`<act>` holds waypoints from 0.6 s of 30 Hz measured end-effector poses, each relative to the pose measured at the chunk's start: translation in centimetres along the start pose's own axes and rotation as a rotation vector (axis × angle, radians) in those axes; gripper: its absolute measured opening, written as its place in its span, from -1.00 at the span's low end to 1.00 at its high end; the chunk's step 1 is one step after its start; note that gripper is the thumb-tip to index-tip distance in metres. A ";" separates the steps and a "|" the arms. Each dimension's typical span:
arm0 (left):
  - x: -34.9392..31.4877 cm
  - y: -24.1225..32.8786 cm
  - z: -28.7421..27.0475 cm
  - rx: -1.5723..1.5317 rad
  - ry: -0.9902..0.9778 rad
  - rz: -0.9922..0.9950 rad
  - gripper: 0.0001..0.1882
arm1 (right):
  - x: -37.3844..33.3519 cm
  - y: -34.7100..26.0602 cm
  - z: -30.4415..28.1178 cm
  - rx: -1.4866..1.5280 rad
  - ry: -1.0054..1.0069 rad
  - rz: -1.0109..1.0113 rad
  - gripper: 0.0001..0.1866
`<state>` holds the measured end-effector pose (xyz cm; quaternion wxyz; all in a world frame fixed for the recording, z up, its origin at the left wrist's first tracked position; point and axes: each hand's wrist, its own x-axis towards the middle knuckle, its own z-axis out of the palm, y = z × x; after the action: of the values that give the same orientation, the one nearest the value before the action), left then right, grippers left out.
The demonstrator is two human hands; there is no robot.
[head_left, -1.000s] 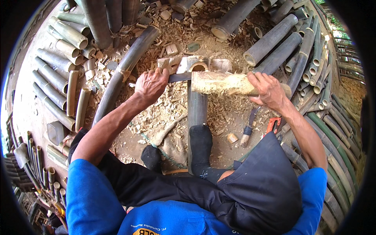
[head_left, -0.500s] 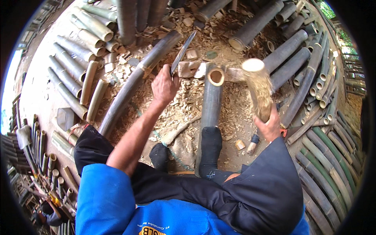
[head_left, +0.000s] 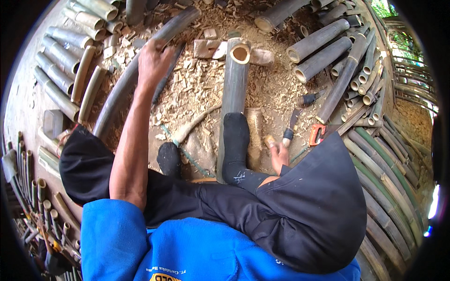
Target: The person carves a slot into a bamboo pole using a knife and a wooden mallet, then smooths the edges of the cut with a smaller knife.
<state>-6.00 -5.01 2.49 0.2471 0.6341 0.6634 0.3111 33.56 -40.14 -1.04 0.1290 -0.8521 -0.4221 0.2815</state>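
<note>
My left hand [head_left: 154,61] is closed in a fist at upper left, above a dark bamboo pole [head_left: 118,98]. Beside its wrist is a long dark blade [head_left: 168,75]; whether the fist still grips it is hidden. My right hand [head_left: 280,156] reaches down near my socked foot, its thumb and finger apart. Its fingertips are by a small pale wood piece [head_left: 269,141] and a tool with a dark-wrapped handle [head_left: 288,134]. A pale wooden mallet [head_left: 253,136] lies between that hand and the foot. The foot presses on a thick bamboo pole [head_left: 234,89].
The pole's open end rests at a wooden block [head_left: 206,48] amid wood shavings [head_left: 201,84]. Cut bamboo lengths [head_left: 323,56] lie at upper right, more [head_left: 56,96] at the left. An orange-handled tool [head_left: 318,134] and another dark tool [head_left: 309,99] lie right of my hand.
My right hand has let go of the mallet, now on the ground, and moved down and inward. My left hand has moved left, the blade no longer pointing up ahead. The view has shifted.
</note>
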 end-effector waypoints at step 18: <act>-16.7 24.0 -17.4 -2.243 -1.466 0.696 -0.52 | 6.8 -0.3 0.1 -0.305 -0.068 0.030 -0.51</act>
<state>-0.83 -23.34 30.73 0.8190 0.2466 -0.4099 0.3168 36.65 -34.57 -3.49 -0.0206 -0.8579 -0.4514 0.2446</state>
